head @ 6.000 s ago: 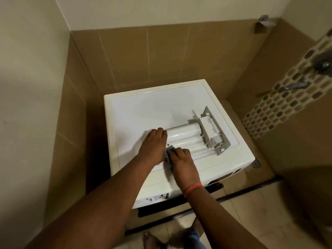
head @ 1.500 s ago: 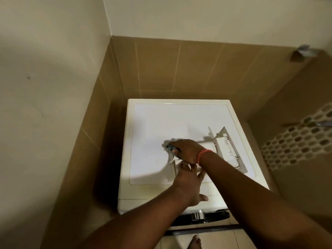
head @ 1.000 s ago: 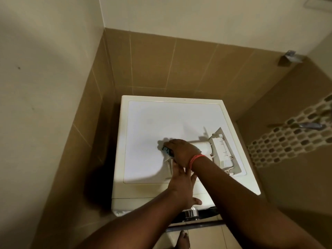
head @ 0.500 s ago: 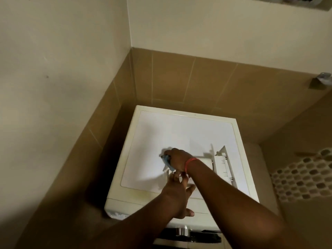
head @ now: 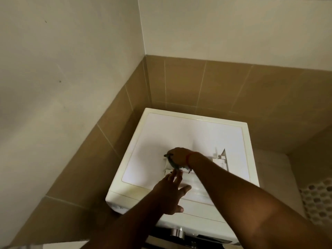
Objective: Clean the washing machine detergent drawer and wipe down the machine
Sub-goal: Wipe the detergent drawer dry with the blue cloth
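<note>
Head view, looking down past both of my forearms onto the white washing machine, which sits in a corner of brown tiled wall with pale painted wall above. My right hand reaches across from the right, a red band on its wrist, fingers curled round a small blue-grey cloth that it presses against the left end of the detergent drawer. That drawer lies on the machine's top, towards the right half, running left to right; its front panel stands up at the right end, and my right forearm covers much of its body. My left hand comes up from below, fingers straight and spread, fingertips touching the near left corner of the drawer, just under the cloth. Thumb sticks out to the right, holding nothing. Down at the bottom edge I can make out the machine's dark front with a shiny metal part. Patterned mosaic tile shows at far right.
</note>
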`<state>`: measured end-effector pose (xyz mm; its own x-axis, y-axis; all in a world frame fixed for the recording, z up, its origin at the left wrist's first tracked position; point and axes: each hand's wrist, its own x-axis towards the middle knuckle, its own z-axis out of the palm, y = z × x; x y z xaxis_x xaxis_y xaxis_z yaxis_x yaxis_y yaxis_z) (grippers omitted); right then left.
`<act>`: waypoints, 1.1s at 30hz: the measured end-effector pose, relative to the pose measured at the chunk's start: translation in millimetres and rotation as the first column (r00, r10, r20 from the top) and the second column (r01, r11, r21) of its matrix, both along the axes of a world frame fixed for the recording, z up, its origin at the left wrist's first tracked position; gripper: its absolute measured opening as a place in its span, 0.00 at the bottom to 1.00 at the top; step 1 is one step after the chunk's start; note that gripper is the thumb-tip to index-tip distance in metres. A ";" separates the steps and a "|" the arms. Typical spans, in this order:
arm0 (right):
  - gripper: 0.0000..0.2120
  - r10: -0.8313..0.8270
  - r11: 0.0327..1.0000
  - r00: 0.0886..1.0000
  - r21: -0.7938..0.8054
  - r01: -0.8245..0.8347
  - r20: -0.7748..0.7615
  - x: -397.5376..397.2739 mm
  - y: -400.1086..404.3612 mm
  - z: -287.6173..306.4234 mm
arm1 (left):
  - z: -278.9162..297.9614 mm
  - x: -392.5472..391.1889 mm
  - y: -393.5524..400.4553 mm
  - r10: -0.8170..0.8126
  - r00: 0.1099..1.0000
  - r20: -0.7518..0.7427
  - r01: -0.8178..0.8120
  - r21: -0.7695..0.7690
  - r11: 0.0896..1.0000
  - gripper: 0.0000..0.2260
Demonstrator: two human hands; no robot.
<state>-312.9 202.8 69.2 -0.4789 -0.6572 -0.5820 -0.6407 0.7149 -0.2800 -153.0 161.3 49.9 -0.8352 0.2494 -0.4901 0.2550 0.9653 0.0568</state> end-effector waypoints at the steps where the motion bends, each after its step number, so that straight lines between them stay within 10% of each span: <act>1: 0.15 0.037 0.996 0.999 -0.076 -0.039 -0.030 5.1 -7.3 -7.5 | -0.7 -0.7 0.3 0.010 1.000 0.005 -0.010 -0.002 1.000 0.38; 14: 0.14 0.521 0.829 0.751 0.032 -0.558 -0.405 17.0 16.5 -10.3 | -5.4 1.4 2.7 -0.001 1.000 -0.007 0.001 -0.030 1.000 0.38; 19: 0.11 0.351 0.932 0.920 -0.025 -0.360 -0.178 52.7 -19.6 7.3 | -0.3 -1.5 3.6 -0.054 0.997 0.054 0.060 -0.112 0.992 0.32; 23: 0.14 -0.033 0.863 0.979 -0.500 -0.074 -0.203 52.3 17.8 33.7 | 3.7 -5.3 4.9 -0.083 0.995 0.046 0.088 -0.133 0.987 0.33; 27: 0.18 -0.579 0.765 0.728 -0.552 0.331 -0.366 29.3 98.6 32.6 | 15.9 -24.7 0.3 -0.079 0.993 -0.088 0.075 -0.044 0.996 0.25; 33: 0.14 -0.472 0.877 0.614 -0.267 0.400 -0.632 43.3 120.5 3.8 | 4.9 -54.8 5.2 -0.070 0.955 -0.288 0.083 0.033 0.996 0.46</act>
